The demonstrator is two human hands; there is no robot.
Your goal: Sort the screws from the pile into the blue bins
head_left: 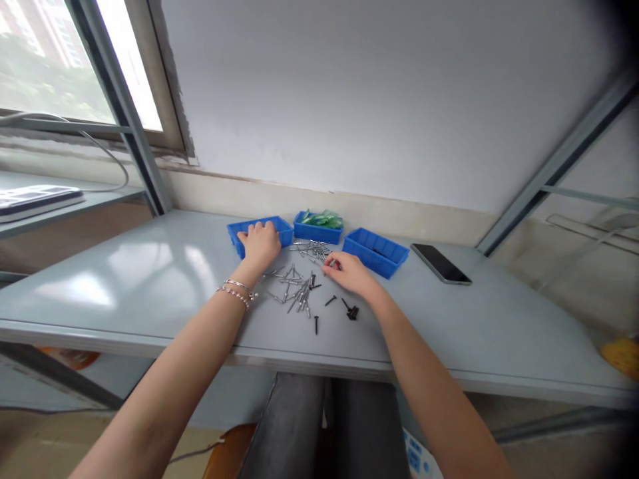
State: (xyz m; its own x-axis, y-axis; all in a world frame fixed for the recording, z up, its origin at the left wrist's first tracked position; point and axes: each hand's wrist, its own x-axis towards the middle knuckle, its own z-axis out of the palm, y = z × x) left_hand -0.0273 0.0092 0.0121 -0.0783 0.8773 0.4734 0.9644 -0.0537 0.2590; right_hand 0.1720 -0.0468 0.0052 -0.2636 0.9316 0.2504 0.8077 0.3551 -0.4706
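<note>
My left hand [262,245] reaches over the left blue bin [285,229], its fingers bent down inside; the fingertips are hidden, so I cannot tell whether it holds anything. My right hand [348,271] hovers at the right side of the silver blind rivets, thumb and fingers pinched together. Whatever is between those fingertips is too small to make out. One heap of rivets [301,293] lies in front of me, and another cluster of rivets [312,249] sits farther back. Black screws [352,311] lie loose near the heap, one single screw [316,324] closer to the table edge.
A middle blue bin [319,234] holds green plastic-looking pieces [324,219]. The right blue bin [372,256] has some dark items inside. Right of it lies a phone [441,263]. Metal frame posts [124,106] rise at both sides, with a wall behind the table [124,279].
</note>
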